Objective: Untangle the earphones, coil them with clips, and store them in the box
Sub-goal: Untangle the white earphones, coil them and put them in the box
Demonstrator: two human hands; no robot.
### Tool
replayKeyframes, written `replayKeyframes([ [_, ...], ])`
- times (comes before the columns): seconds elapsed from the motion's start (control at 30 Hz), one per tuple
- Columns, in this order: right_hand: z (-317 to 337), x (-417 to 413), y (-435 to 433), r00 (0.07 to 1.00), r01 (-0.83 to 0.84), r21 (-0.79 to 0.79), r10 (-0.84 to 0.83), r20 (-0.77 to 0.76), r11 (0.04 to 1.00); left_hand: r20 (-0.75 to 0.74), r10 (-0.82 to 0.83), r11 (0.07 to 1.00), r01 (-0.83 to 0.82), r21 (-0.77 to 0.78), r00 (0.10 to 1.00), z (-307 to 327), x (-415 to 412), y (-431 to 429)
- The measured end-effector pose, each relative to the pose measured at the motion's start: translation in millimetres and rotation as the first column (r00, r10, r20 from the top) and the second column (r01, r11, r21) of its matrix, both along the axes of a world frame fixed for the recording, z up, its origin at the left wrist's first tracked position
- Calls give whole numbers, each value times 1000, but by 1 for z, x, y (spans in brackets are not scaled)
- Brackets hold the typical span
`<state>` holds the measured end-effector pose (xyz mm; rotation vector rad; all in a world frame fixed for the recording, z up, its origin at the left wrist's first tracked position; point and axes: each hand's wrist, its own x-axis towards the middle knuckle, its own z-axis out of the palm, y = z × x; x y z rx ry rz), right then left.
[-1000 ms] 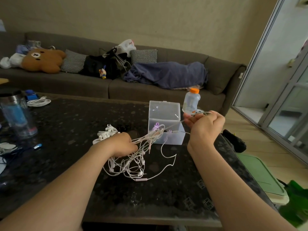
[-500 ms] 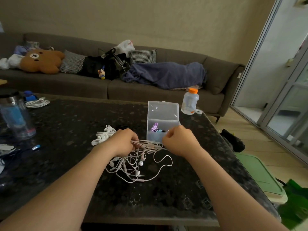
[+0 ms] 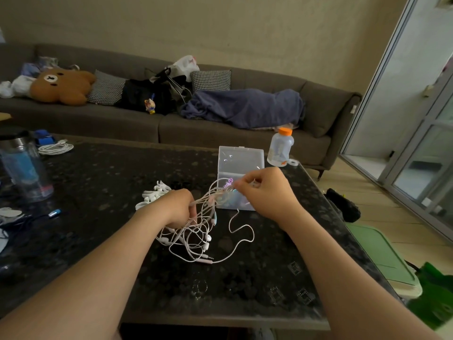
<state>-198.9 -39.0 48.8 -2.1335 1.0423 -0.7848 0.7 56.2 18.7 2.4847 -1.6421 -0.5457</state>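
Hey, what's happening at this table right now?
A person is working on a knot of white earphones on the dark table. The left hand grips the bundle, while the right hand pinches a few strands and draws them taut in front of the open clear box. Most of the cord lies in tangled loops on the table below the hands.

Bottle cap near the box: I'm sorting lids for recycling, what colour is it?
The bottle cap is orange; head view.
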Motion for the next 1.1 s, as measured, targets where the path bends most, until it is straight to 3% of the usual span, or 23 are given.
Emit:
replayKeyframes([
  [0.07, 1, 3, 0, 997, 42, 9, -42, 60, 999, 4, -20, 1000, 20, 21, 1000, 0, -3, 1],
  [0.2, -2, 6, 4, 987, 22, 90, -36, 159, 996, -225, -79, 994, 60, -87, 971, 3, -6, 0],
  [0.27, -5, 7, 5, 978, -26, 122, 0, 208, 992, -396, -144, 980, 76, -182, 907, 10, -12, -2],
  [0.37, -7, 7, 5, 980, -53, 87, 35, 196, 995, -619, -280, 920, 20, -393, 734, 17, -20, -4],
  [0.43, -7, 7, 7, 985, -49, 46, 41, 169, 998, -615, -347, 870, -1, -492, 708, 18, -24, -4],
  [0.53, -8, 7, 9, 995, -38, -24, 40, 96, 999, -549, -363, 818, -25, -575, 753, 18, -30, -6],
  [0.63, -10, 8, 9, 999, -10, -91, 14, 51, 996, -578, -332, 832, -57, -551, 745, 16, -31, -8],
  [0.77, -12, 9, 3, 987, 88, -137, -68, 147, 987, -553, -296, 847, -54, -529, 779, 14, -29, -10],
  [0.93, -15, 10, 2, 954, 84, 30, -89, 285, 996, -699, -257, 863, -168, -477, 667, 22, -29, -5],
  [1.1, -8, 8, 5, 885, 143, 160, -198, 421, 977, -614, -149, 861, -204, -466, 775, 19, -22, -6],
])
